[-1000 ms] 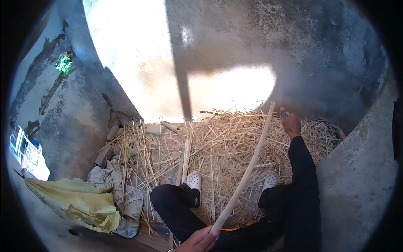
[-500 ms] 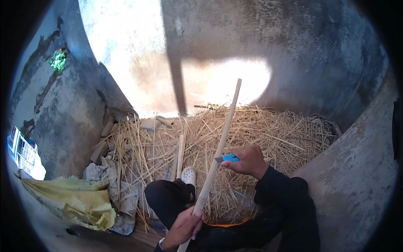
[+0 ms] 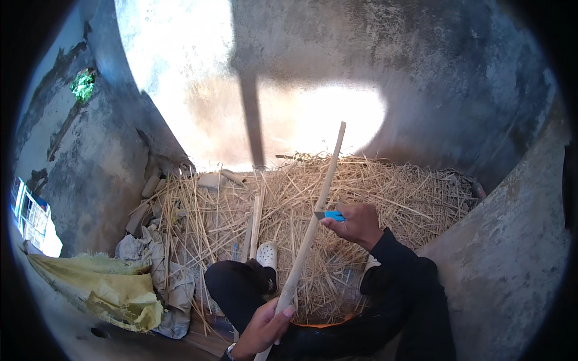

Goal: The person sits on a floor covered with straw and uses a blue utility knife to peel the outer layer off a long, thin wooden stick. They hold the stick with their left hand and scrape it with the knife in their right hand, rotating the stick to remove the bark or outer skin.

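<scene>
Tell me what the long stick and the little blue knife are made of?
The stick looks like bare, pale wood or cane: matte, smooth and straight. The knife seems to have a shiny blue plastic handle; its short grey blade is probably metal, though too small to be sure.

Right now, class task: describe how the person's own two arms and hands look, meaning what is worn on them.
Both hands are bare, with no gloves. The right hand comes out of a long dark sleeve that reaches the wrist. The left hand has a band, perhaps a watch, at the wrist; its sleeve is cut off by the picture's lower edge.
</scene>
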Motion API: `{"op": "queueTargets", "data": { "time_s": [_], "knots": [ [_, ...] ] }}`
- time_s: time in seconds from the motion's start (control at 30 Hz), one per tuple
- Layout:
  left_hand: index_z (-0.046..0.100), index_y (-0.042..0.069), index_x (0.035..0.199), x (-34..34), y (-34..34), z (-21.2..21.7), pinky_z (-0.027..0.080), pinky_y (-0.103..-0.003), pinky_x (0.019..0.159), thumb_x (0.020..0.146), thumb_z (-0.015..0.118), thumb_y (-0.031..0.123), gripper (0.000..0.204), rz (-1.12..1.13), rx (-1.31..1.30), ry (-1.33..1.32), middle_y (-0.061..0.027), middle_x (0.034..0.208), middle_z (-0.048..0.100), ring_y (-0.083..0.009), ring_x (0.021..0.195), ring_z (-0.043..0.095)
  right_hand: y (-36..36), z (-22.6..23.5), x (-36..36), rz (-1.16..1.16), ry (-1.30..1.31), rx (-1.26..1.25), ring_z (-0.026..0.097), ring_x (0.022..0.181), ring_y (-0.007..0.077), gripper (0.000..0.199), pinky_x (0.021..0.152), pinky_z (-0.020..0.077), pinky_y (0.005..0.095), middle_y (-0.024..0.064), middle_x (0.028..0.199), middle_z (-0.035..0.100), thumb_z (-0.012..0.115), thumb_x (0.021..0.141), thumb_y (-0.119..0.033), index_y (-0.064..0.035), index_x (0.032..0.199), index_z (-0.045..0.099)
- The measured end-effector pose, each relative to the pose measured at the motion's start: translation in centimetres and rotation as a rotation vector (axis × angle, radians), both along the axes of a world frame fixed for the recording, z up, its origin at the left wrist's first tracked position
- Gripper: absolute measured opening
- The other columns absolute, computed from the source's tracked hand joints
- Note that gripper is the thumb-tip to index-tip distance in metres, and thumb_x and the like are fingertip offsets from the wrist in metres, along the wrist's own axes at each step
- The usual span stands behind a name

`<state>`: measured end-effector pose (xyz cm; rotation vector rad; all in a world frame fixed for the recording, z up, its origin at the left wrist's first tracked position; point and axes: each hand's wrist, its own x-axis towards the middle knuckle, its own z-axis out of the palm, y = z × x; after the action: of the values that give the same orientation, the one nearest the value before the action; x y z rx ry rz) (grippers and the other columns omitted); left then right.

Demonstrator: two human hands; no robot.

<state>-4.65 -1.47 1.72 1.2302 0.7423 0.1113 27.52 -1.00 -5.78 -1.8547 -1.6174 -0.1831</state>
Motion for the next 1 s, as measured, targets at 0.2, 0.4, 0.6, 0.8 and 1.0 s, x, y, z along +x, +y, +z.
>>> {"op": "queueTargets", "data": {
  "time_s": [0.2, 0.4, 0.6, 0.8, 1.0],
  "knots": [
    [0.05, 0.003, 0.102, -0.4, -0.8, 0.0, 0.034, -0.019, 0.042, 0.099, 0.052, 0.032, 0.029, 0.013, 0.034, 0.028, 0.0044, 0.062, 0.044, -0.0035, 0.046, 0.04, 1.8, -1.2, 2.9, -0.017, -0.099, 0.073, 0.052, 0.038, 0.0224, 0.066, 0.039, 0.0403, 0.0377, 0.0053, 0.046, 0.05, 0.054, 0.08, -0.074, -0.014, 0.055, 0.055],
    [0.051, 0.002, 0.107, 0.2, -0.9, -0.2, 0.036, -0.018, 0.043, 0.099, 0.054, 0.03, 0.03, -0.05, 0.104, 0.054, 0.0049, 0.067, 0.046, -0.0028, 0.048, 0.043, 2.3, -2.0, 6.7, -0.115, -0.161, 0.138, 0.052, 0.038, 0.0214, 0.066, 0.039, 0.0399, 0.0361, 0.0033, 0.043, 0.046, 0.052, 0.08, -0.076, -0.0145, 0.055, 0.053],
    [0.05, 0.004, 0.109, 0.5, -1.8, 0.7, 0.037, -0.019, 0.043, 0.099, 0.054, 0.031, 0.029, -0.098, 0.064, 0.078, 0.0056, 0.067, 0.044, -0.0023, 0.05, 0.043, 2.4, -2.7, 10.9, -0.34, -0.112, 0.005, 0.057, 0.045, 0.025, 0.062, 0.044, 0.044, 0.0409, 0.0078, 0.048, 0.053, 0.053, 0.083, -0.071, -0.0117, 0.065, 0.064],
    [0.048, 0.009, 0.092, 0.6, -3.8, 1.7, 0.032, -0.019, 0.041, 0.103, 0.045, 0.034, 0.027, -0.157, 0.1, 0.019, 0.0052, 0.06, 0.042, -0.004, 0.046, 0.038, 1.1, -5.0, 18.5, -0.735, 0.043, -0.026, 0.062, 0.065, 0.0373, 0.075, 0.061, 0.0475, 0.0497, 0.019, 0.066, 0.062, 0.039, 0.089, -0.071, -0.0038, 0.069, 0.065],
    [0.046, 0.007, 0.092, -0.8, -1.2, -2.7, 0.033, -0.019, 0.043, 0.103, 0.042, 0.039, 0.033, -0.07, -0.152, -0.07, 0.0027, 0.058, 0.042, -0.0054, 0.044, 0.038, -2.0, -5.8, 20.0, -0.711, 0.292, -0.112, 0.053, 0.054, 0.0324, 0.081, 0.055, 0.0382, 0.0473, 0.0151, 0.056, 0.051, 0.033, 0.093, -0.071, 0.0, 0.061, 0.054]
  ]
}}
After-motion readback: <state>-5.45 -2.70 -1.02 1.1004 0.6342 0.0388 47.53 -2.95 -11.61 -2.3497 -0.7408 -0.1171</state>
